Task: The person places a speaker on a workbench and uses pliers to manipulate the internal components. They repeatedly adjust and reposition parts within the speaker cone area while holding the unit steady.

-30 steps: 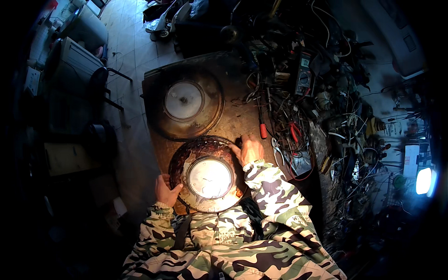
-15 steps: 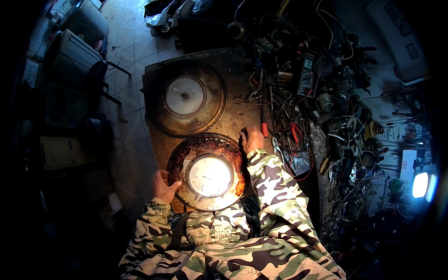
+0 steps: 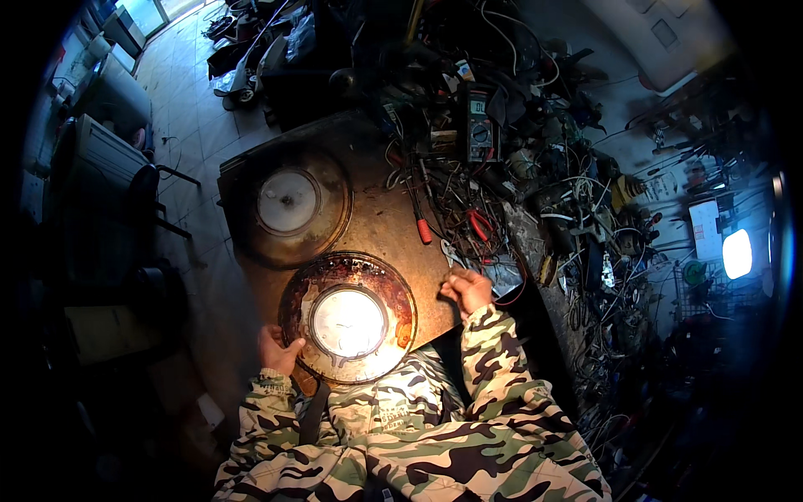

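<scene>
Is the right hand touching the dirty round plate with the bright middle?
Apart. The head view shows bare brown table between the right hand and the dirty round plate.

Your left hand [image 3: 280, 351] is turned inward, its thumb [image 3: 295, 345] stretched toward the right; your right hand [image 3: 468, 291] sits farther forward, fingers [image 3: 452, 285] curled. Both your forearms [image 3: 493, 347] slant forward, well apart.

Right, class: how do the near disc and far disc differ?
The near disc has a glaring white centre; the far disc, a dull grey one. The near disc shows red-brown patches; the far disc looks dark brown. The left hand touches the near disc; no hand touches the far disc. Both are round with paler centres.
</scene>
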A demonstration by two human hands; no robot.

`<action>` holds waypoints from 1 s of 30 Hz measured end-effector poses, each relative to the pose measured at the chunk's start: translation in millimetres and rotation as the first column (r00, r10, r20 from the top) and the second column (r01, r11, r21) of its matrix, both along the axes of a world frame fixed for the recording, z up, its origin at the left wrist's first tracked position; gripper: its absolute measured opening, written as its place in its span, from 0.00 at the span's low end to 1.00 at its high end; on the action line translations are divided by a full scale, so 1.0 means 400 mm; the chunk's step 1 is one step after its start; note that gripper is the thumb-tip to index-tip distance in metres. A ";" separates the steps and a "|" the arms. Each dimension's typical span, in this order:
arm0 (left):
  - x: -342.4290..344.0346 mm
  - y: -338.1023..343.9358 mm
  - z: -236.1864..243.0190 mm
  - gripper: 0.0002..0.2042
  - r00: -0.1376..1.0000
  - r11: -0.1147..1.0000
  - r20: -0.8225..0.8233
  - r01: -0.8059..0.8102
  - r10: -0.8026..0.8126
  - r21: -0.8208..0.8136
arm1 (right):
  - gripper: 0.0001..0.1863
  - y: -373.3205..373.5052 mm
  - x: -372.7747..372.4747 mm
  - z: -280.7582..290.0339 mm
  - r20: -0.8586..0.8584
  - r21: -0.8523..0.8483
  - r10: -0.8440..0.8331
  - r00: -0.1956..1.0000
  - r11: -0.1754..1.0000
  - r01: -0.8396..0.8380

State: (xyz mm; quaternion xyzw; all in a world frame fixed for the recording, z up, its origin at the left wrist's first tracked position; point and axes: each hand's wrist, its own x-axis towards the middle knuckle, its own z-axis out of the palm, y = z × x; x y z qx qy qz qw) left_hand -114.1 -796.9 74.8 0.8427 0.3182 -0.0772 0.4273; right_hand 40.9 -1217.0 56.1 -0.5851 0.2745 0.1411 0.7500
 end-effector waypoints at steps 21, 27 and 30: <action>0.057 0.034 -0.025 0.32 0.987 0.969 -0.074 0.154 -0.142 0.195 | 0.16 0.228 -0.405 0.019 -0.173 -0.536 0.261 0.950 0.784 -0.313; 0.007 -0.002 -0.039 0.39 0.944 0.987 -0.288 0.151 -0.161 -0.055 | 0.28 0.147 -0.321 0.049 -0.160 -0.744 0.190 0.969 0.622 -0.245; -0.037 -0.049 -0.042 0.37 0.940 0.968 -0.262 0.178 -0.221 -0.178 | 0.29 0.107 -0.237 0.072 -0.148 -0.804 0.226 0.963 0.540 -0.250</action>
